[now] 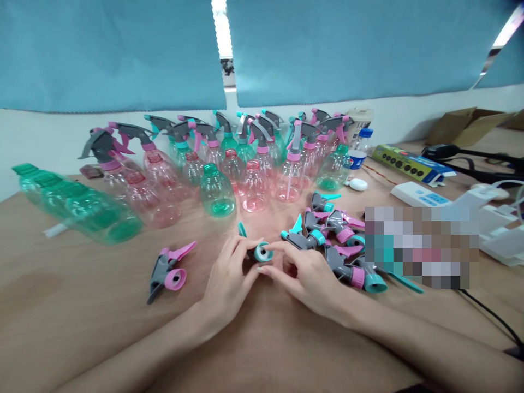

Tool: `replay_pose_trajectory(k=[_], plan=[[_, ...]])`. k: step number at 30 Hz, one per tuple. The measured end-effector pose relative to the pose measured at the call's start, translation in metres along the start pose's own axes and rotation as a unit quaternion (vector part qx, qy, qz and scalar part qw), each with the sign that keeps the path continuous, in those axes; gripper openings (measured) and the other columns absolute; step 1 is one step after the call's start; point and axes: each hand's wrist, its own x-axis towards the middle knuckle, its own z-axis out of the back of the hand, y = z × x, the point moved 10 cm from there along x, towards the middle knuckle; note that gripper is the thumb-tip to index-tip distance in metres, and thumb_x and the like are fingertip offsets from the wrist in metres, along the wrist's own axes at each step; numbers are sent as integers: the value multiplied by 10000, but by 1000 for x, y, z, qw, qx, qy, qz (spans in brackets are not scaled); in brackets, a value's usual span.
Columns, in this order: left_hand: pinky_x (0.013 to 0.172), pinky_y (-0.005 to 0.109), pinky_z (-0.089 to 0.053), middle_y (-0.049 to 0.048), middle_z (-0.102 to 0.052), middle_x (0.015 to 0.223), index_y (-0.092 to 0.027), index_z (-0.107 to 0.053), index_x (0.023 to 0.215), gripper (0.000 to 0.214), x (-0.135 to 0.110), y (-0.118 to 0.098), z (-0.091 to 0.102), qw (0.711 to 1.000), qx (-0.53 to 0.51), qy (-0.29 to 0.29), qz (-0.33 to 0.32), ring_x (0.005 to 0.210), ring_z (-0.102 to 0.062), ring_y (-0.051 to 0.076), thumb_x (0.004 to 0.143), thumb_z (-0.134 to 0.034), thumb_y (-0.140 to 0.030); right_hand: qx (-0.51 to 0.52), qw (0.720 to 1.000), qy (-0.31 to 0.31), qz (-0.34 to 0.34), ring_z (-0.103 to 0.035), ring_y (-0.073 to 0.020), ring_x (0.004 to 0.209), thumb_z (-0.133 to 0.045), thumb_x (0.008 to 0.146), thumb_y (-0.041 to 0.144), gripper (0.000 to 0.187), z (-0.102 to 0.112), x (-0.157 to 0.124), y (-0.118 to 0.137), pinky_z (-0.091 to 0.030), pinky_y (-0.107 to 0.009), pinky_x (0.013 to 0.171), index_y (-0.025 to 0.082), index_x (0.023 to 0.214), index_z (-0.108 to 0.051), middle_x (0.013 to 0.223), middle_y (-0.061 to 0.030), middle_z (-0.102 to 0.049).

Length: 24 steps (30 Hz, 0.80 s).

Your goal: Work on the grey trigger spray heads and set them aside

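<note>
A grey and teal spray trigger head [263, 252] is held between my hands, its collar opening facing me. My left hand [231, 267] wraps round its body, which is mostly hidden by the fingers. With thumb and index finger, my right hand [307, 275] pinches the teal collar. Left of my hands lies a grey and pink trigger head [167, 272]. Several more grey trigger heads with pink or teal parts, such as a teal-collared one [305, 239], lie in a pile just beyond my right hand.
Green and pink bottles, including a capless green one [218, 191], stand in rows behind; many wear trigger heads. Several green bottles [82, 204] lie at left. To the right are a Pepsi bottle [360, 150], a yellow-green box [409, 164], a white power strip [420, 195] and cables.
</note>
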Motion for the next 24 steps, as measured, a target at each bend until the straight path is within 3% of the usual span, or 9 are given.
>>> replay_pose_trajectory(k=[8,16,20,24], plan=[[731,334,-457,28,-566,878,-201,-567,1033,168,-2,-6,6,998,51,-35,-20,795,-544,193,878,-572,-266,18,999,23,-19,-533,-96,497,-556,883,381,375,-4,-3,5,-400,-206,499,221,1222,-562,626,46,-605],[719,329,-444,46,-582,919,-197,-512,1144,220,-9,-21,8,990,75,-55,-105,816,-552,190,929,-493,-239,96,995,-32,1,-474,-70,435,-580,865,308,236,7,1,1,-388,-189,451,188,1047,-671,561,45,-598],[735,323,-434,50,-606,950,-203,-496,1147,220,-13,-32,8,985,66,-44,-153,846,-556,191,937,-489,-268,133,991,-23,9,-462,-70,419,-570,871,310,197,6,1,4,-362,-184,415,180,990,-660,517,60,-539],[744,311,-415,35,-608,916,-194,-506,1099,165,-11,-36,6,984,65,-30,-161,837,-560,179,946,-469,-243,106,994,-5,34,-471,-66,441,-568,877,305,174,4,-1,9,-387,-182,464,190,1001,-608,541,73,-521]])
